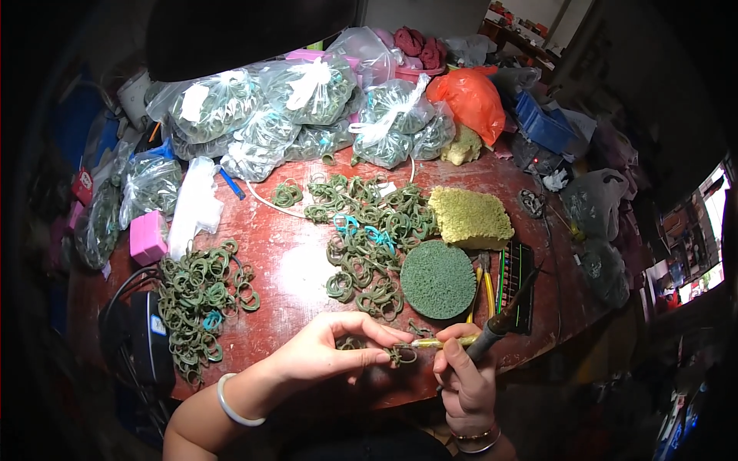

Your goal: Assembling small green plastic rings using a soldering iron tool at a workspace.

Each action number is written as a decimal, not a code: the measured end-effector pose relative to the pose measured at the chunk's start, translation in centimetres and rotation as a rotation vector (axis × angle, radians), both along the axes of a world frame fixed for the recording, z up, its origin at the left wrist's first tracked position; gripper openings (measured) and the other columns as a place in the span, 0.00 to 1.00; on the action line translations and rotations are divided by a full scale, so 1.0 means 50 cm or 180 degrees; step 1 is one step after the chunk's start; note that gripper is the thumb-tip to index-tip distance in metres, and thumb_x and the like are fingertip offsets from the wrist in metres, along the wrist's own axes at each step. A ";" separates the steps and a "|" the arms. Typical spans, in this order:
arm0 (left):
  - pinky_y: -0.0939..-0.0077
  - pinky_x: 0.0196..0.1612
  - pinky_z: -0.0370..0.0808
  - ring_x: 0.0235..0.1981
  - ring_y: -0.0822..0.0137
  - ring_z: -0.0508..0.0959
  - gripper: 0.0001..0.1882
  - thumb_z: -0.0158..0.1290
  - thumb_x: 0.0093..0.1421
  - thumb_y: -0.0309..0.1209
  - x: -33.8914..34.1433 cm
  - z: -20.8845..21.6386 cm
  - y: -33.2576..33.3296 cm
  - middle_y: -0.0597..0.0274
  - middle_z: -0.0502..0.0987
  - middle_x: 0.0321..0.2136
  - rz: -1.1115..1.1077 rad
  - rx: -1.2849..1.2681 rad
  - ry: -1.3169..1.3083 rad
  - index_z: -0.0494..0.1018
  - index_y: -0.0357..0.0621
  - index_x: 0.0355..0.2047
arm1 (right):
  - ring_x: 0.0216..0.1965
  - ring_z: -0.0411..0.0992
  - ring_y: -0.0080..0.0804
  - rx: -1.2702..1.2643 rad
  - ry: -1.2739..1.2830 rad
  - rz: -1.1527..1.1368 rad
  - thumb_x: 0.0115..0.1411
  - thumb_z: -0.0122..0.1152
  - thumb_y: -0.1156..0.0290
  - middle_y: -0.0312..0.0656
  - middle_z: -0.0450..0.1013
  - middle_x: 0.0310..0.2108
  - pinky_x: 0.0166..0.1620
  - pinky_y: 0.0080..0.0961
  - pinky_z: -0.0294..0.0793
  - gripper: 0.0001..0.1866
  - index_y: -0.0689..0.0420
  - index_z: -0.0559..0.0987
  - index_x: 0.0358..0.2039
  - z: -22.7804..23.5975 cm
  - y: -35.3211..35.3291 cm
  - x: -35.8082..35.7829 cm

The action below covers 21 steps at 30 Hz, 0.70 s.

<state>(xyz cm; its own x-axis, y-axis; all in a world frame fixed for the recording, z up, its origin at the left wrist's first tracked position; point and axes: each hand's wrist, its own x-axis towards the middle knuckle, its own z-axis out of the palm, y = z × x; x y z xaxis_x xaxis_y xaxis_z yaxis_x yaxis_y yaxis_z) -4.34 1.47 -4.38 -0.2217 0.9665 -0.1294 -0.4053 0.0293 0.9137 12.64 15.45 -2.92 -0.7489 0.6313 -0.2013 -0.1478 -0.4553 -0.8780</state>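
The left hand [327, 349] pinches one small green coil ring [400, 354] between thumb and forefinger at the near edge of the worktop [292, 261], just left of the right hand [465, 376]. The right hand's fingers are closed around one soldering iron [492, 330], whose long axis runs up-right to down-left with its tip touching the ring. Two loose piles of rings, one round green pad [438, 279] and one yellow sponge [469, 217] lie beyond; the left hand is nearer the piles.

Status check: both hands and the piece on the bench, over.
Left hand pinching a small green ring at the table edge. Right hand gripping a heated pen tool, its tip on the ring. Loose ring piles beyond, clear of the hands.
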 end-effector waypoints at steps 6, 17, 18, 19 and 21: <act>0.84 0.26 0.74 0.37 0.73 0.78 0.06 0.55 0.60 0.25 -0.004 -0.001 -0.004 0.51 0.76 0.49 -0.0025 0.0084 -0.0149 0.75 0.38 0.38 | 0.16 0.57 0.11 0.0036 0.0022 0.0146 0.62 0.57 0.73 0.38 0.72 0.21 0.21 0.10 0.50 0.09 0.64 0.74 0.40 0.016 0.000 -0.006; 0.84 0.28 0.74 0.33 0.77 0.76 0.15 0.57 0.60 0.26 0.004 0.005 -0.003 0.59 0.78 0.42 0.0151 -0.0100 0.0020 0.72 0.40 0.47 | 0.14 0.56 0.12 0.0900 0.0123 -0.0214 0.63 0.57 0.71 0.37 0.70 0.20 0.19 0.10 0.53 0.09 0.62 0.72 0.40 0.000 -0.004 -0.007; 0.86 0.28 0.72 0.33 0.78 0.76 0.16 0.57 0.59 0.25 0.005 0.001 -0.003 0.59 0.78 0.41 0.0339 -0.0077 0.0223 0.72 0.39 0.48 | 0.15 0.59 0.14 0.1191 0.0108 -0.0313 0.62 0.58 0.71 0.37 0.70 0.20 0.20 0.11 0.55 0.10 0.62 0.72 0.40 0.004 -0.002 -0.002; 0.87 0.28 0.71 0.33 0.78 0.76 0.17 0.58 0.58 0.24 0.007 -0.002 -0.001 0.59 0.78 0.41 0.0514 -0.0048 0.0423 0.71 0.38 0.49 | 0.21 0.67 0.18 0.1629 0.0017 -0.0493 0.61 0.59 0.75 0.40 0.71 0.24 0.26 0.13 0.65 0.09 0.63 0.72 0.40 0.002 0.004 0.003; 0.87 0.29 0.71 0.32 0.80 0.75 0.18 0.58 0.58 0.24 0.003 -0.002 -0.008 0.62 0.77 0.38 0.0437 -0.0193 0.0320 0.71 0.38 0.49 | 0.25 0.70 0.20 0.2259 -0.0241 -0.0431 0.59 0.59 0.78 0.41 0.72 0.26 0.30 0.15 0.68 0.09 0.64 0.73 0.40 0.000 0.020 0.017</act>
<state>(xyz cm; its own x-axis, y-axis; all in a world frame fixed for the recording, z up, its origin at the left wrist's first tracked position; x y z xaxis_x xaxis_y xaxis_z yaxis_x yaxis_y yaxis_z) -4.18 1.09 -4.46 -0.3660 0.9173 -0.1569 -0.3160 0.0361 0.9481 13.51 16.47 -2.93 -0.6552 0.7152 0.2432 -0.0897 0.2460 -0.9651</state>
